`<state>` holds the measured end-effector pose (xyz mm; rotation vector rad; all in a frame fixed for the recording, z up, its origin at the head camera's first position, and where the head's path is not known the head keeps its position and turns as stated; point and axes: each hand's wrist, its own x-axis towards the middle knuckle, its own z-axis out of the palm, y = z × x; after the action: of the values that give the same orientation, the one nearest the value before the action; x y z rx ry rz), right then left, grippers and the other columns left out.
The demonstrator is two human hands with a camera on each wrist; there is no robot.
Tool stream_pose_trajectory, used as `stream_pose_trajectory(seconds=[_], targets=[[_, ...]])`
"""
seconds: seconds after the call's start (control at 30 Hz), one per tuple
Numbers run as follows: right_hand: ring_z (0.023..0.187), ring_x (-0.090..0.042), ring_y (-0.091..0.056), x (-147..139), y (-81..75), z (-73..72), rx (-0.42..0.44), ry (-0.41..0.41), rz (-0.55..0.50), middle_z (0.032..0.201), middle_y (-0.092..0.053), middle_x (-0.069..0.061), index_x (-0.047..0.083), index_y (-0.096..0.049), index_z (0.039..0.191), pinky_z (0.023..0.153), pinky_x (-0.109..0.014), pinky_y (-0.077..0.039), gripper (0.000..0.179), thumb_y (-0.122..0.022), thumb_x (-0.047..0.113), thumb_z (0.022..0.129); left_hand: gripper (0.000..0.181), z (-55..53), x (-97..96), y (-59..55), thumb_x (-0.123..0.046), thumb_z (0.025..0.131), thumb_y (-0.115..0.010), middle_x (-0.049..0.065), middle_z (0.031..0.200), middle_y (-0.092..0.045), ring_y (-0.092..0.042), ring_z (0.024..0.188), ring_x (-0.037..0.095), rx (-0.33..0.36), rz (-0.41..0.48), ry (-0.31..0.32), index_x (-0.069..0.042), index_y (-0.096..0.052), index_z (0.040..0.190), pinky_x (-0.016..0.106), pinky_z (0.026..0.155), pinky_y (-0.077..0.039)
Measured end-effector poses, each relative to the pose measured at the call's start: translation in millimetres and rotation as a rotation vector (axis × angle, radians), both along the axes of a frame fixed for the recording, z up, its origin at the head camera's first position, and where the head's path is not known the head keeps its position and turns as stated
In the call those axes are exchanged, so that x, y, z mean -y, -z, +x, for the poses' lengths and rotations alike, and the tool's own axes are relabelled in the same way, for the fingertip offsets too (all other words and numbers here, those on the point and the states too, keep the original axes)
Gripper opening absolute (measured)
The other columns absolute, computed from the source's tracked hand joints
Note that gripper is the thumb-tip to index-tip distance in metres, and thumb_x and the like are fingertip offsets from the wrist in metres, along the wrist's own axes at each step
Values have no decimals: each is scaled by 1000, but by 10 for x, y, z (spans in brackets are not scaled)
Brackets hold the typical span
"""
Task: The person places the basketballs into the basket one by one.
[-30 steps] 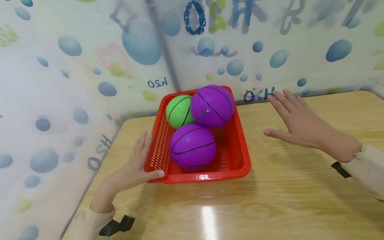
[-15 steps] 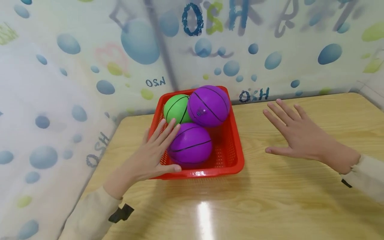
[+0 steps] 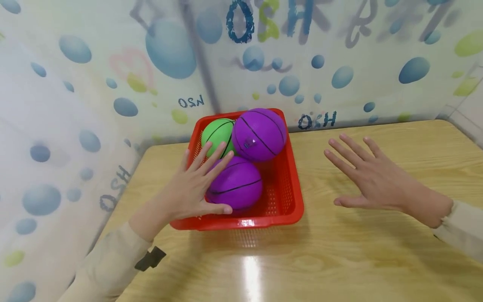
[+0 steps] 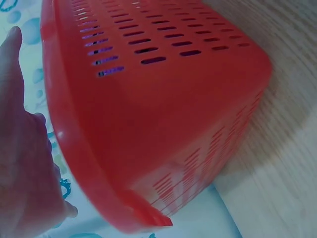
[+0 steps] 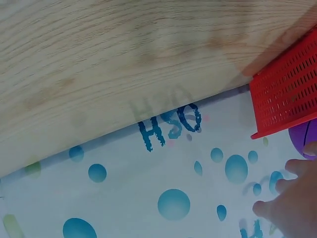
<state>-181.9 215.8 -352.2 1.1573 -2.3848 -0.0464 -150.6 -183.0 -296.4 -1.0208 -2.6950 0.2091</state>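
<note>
A red perforated plastic basket [image 3: 264, 221] stands on the wooden table with three balls marked like basketballs. The green ball [image 3: 216, 131] lies at its back left, one purple ball [image 3: 260, 134] at the back right, another purple ball [image 3: 243, 184] in front. My left hand [image 3: 185, 191], fingers spread, hovers over the basket's near left corner and overlaps the front purple ball in the head view. In the left wrist view that hand [image 4: 27, 168] is beside the basket rim [image 4: 74, 144]. Right of the basket, my right hand [image 3: 381, 182] hangs above the table, fingers spread, holding nothing.
The wooden table [image 3: 332, 256] runs back to a wall [image 3: 234, 90] printed with blue and green bubbles and lettering. A side wall [image 3: 64, 167] closes off the left. Black straps hang at the sleeves; the left strap [image 3: 151, 258] shows clearly.
My left hand has risen from the basket's left rim and moved right over its corner, fingers spreading. The right hand has dropped slightly, fingers wider apart. The balls stay in place in the basket.
</note>
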Motion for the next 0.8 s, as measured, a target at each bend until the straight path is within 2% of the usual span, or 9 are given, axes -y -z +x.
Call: stream_pose_trajectory(seconds=[0.2, 0.3, 0.47, 0.7, 0.8], targets=[[126, -33, -10, 29, 0, -37, 41, 6, -7, 141, -13, -11, 9, -22, 136, 97, -55, -6, 94, -47, 68, 67, 100, -17, 15, 6, -77, 65, -37, 1, 143, 8, 11, 127, 26, 4, 5, 6, -21, -1, 139, 54, 96, 6], [126, -33, -9, 16, -3, -69, 59, 13, -18, 142, -11, -10, 10, -20, 137, 97, -54, -4, 94, -47, 67, 68, 99, -39, 17, 23, -77, 65, -36, 0, 143, 7, 12, 127, 25, 27, 10, 6, -22, -1, 139, 54, 96, 6], [127, -33, -8, -29, -15, -35, 70, 28, -18, 142, -9, -10, 10, -19, 137, 98, -52, -2, 93, -48, 66, 68, 99, -7, -7, 1, -77, 65, -35, -2, 143, 10, 12, 127, 25, 46, 13, 5, -23, 0, 139, 54, 97, 6], [126, -33, -10, -50, -12, 18, 67, 33, -43, 142, -13, -11, 9, -22, 137, 98, -53, -5, 92, -48, 65, 68, 98, 58, -18, -35, -77, 65, -36, -3, 142, 13, 13, 127, 23, 79, 34, 2, -23, 2, 139, 59, 95, -3], [126, -33, -10, -49, -11, 35, 65, 35, -48, 142, -12, -10, 9, -22, 136, 99, -52, -5, 92, -49, 64, 68, 98, 92, 0, -48, -75, 66, -38, -2, 142, 15, 14, 127, 23, 111, 50, -7, -23, 3, 139, 57, 95, 0]])
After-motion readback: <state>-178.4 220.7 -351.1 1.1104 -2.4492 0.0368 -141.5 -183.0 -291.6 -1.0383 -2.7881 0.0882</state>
